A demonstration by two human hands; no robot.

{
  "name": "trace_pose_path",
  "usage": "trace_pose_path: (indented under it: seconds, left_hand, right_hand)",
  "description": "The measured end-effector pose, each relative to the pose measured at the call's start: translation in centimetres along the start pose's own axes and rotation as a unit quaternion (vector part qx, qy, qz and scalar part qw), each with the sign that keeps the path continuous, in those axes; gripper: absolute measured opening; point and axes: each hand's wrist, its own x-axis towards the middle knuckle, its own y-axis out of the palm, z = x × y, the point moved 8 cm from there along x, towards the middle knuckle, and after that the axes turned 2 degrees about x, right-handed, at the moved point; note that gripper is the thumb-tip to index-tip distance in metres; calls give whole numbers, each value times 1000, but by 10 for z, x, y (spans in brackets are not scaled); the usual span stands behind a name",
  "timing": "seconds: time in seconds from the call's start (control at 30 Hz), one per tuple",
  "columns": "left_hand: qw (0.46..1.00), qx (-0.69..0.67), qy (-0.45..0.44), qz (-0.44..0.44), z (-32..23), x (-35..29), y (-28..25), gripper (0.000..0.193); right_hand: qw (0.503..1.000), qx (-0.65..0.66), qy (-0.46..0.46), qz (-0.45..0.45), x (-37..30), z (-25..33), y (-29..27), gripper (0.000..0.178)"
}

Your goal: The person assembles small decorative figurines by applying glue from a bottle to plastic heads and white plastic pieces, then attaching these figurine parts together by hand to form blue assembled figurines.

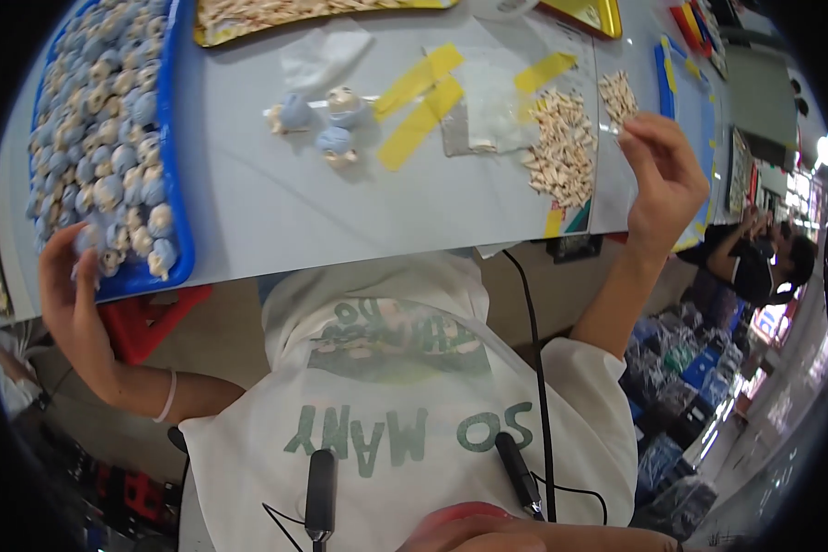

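At the near corner of a blue tray [180, 184], my left hand [72, 276] has its thumb and fingers closed round a small blue-and-cream figure [88, 241]. Many similar pieces fill that tray. To the right, my right hand [664, 179] is raised over the table with thumb and fingertips pinched together; whatever they hold is too small to make out. Just beyond its fingertips lies a small heap of little cream parts [618, 96]. A bigger pile of such parts [561, 152] sits to its left. Three blue-and-cream figures [337, 143] stand apart mid-table.
Yellow tape strips [420, 120] and a clear plastic bag [497, 110] lie on the white table [294, 216]. A gold-rimmed tray [322, 17] of small parts is at the back. A red stool [156, 322] stands below the left edge. Another person [764, 262] sits at far right.
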Motion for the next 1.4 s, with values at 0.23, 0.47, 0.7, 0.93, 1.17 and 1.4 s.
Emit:
trace_pose_path:
  seconds: [0.23,0.47,0.7,0.93,1.17,1.4]
  left_hand:
    - [918,-358,171,10,-59,-25,40,29]
    - [859,-474,130,144,-107,-35,140,36]
    - [811,-541,-48,218,-110,-32,187,47]
    - [752,-613,47,239,-126,-42,195,38]
    - [737,-624,83,248,-134,-47,196,35]
    - [737,-630,93,227,-141,-54,193,33]
  right_hand:
    - [983,4,-26,180,13,9,61,11]
    - [957,-175,-79,217,18,26,84,10]
    - [962,-186,-100,171,19,28,85,8]
    - [979,163,18,120,-18,42,73,16]
    - [938,307,106,122,-50,47,94,22]
    - [934,292,115,172,-56,57,110,21]
